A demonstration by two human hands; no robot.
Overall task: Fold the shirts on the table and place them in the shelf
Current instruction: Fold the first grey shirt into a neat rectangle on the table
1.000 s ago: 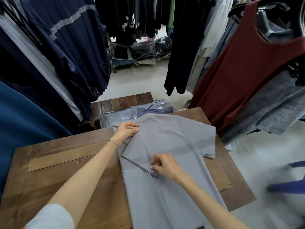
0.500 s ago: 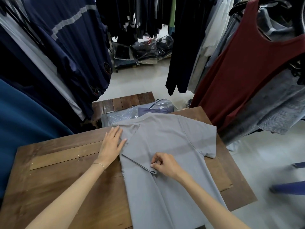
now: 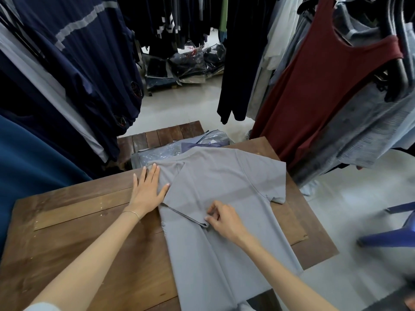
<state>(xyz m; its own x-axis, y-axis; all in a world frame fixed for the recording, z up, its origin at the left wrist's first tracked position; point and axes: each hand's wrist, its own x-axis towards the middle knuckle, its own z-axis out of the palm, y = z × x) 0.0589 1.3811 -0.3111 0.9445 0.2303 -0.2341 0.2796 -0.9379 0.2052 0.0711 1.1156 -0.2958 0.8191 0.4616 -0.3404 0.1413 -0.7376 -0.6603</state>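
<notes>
1. Navy garments [image 3: 74, 63] hang at far left above a wooden worktop [image 3: 74, 239].
2. The left hand [image 3: 147, 190] lies flat, fingers straight, pressing the folded left edge of a grey shirt [image 3: 224, 239] spread across the worktop.
3. The right hand [image 3: 224, 221] pinches the hem of the sleeve folded over the shirt's middle.
4. Plastic-wrapped shirts [image 3: 161, 153] sit just beyond the collar.
5. A maroon tank top [image 3: 318, 93] hangs at right.
</notes>
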